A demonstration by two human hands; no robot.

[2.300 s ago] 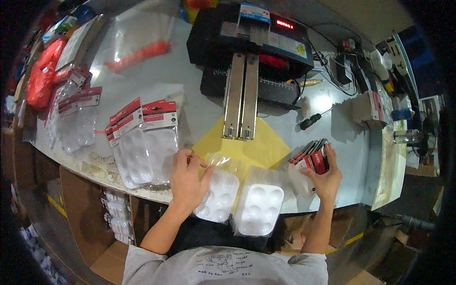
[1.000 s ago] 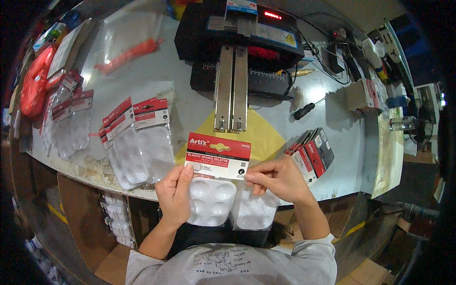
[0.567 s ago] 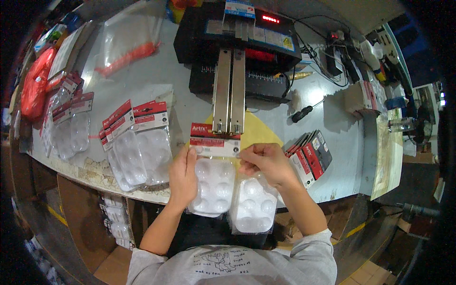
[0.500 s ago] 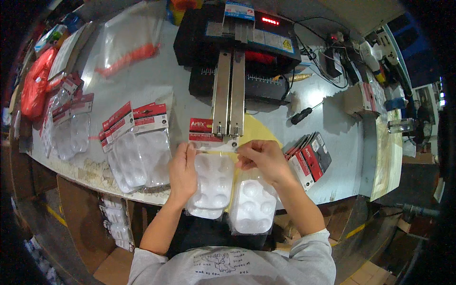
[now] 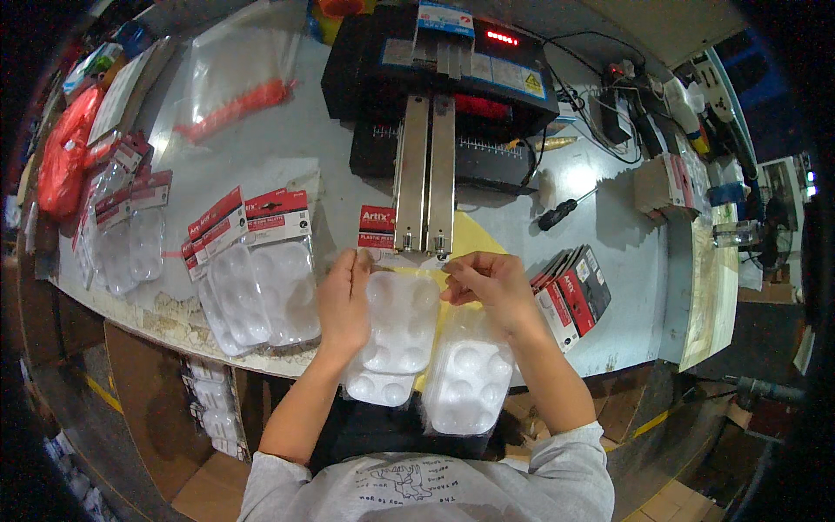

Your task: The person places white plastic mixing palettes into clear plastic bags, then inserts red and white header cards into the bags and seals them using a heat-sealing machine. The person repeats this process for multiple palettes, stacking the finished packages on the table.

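"When you looked down from the head camera, what did the labels look like?"

"Well, the red and white card [image 5: 377, 228] had big white letters on its red part. Near the person, a pile of cards [image 5: 579, 296] had red bands with print too. Up on the black machine [image 5: 391, 87], a screen [image 5: 502, 38] glowed red, and a yellow triangle sign [image 5: 532, 81] was stuck below it."

"What were the hands doing?"

"The left hand [image 5: 345, 300] pinched the low left corner of the card. The right hand [image 5: 494, 291] pinched its low right corner."

"And where was the white palette [image 5: 400, 322]?"

"In a clear bag, below the card, between the hands. It lay partly over another palette [image 5: 380, 389]."

"What was different from before?"

"One second ago, the whole card showed in front of the metal bars [image 5: 411, 165]. Now they covered much of it. Even earlier, the right hand was at the pile."
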